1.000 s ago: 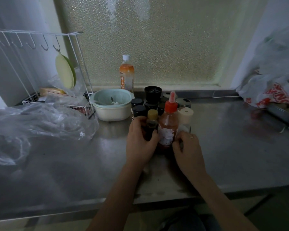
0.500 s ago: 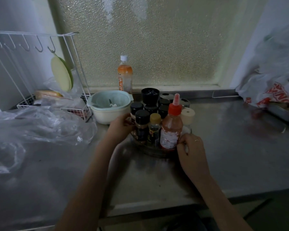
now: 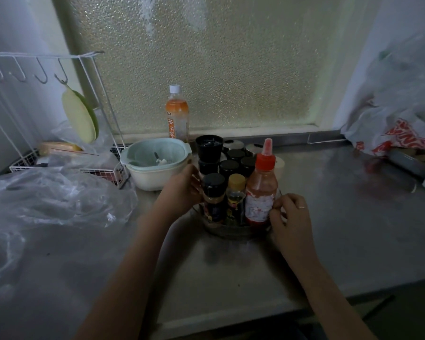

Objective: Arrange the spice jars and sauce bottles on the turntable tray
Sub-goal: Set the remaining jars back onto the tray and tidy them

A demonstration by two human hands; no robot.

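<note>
Labels are mostly too dim to read: the red sauce bottle (image 3: 261,192) has a white label with blurry print, and the orange drink bottle (image 3: 177,114) by the window shows orange characters I can't make out. Your left hand (image 3: 182,190) has its fingers curled round the left side of the turntable tray (image 3: 231,230), touching a black-capped spice jar (image 3: 214,197). Your right hand (image 3: 292,217) has its fingers bent loosely against the sauce bottle and tray rim. The tray sits mid-counter (image 3: 329,229), packed with jars.
</note>
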